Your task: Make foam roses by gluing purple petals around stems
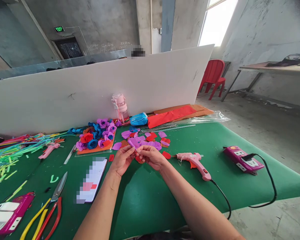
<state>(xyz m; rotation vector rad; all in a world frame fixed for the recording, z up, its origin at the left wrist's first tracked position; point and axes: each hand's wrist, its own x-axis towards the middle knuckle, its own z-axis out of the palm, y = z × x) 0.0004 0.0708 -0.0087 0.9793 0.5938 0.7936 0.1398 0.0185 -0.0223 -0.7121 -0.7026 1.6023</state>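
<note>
My left hand (pixel 123 160) and my right hand (pixel 150 156) meet above the green table, fingertips pinched together on a purple petal (pixel 133 142). The petal stands up between both thumbs and forefingers. Behind and around them lie loose purple, red and brown petals (pixel 164 141). To the left, finished-looking purple, blue and red flowers (pixel 92 143) rest in a cluster on an orange sheet. Right of my right hand lies a pink glue gun (pixel 193 161), its nozzle pointing toward the petals. A phone (pixel 96 178) lies left of my left hand.
Scissors (pixel 55 196) and a power strip (pixel 17 213) occupy the near left, with bright strips (pixel 5 160) beyond. Another power strip (pixel 242 159) with a black cable sits right. At the back stand a pink bottle (pixel 121 108), red paper (pixel 171 116) and a white partition (pixel 95 93).
</note>
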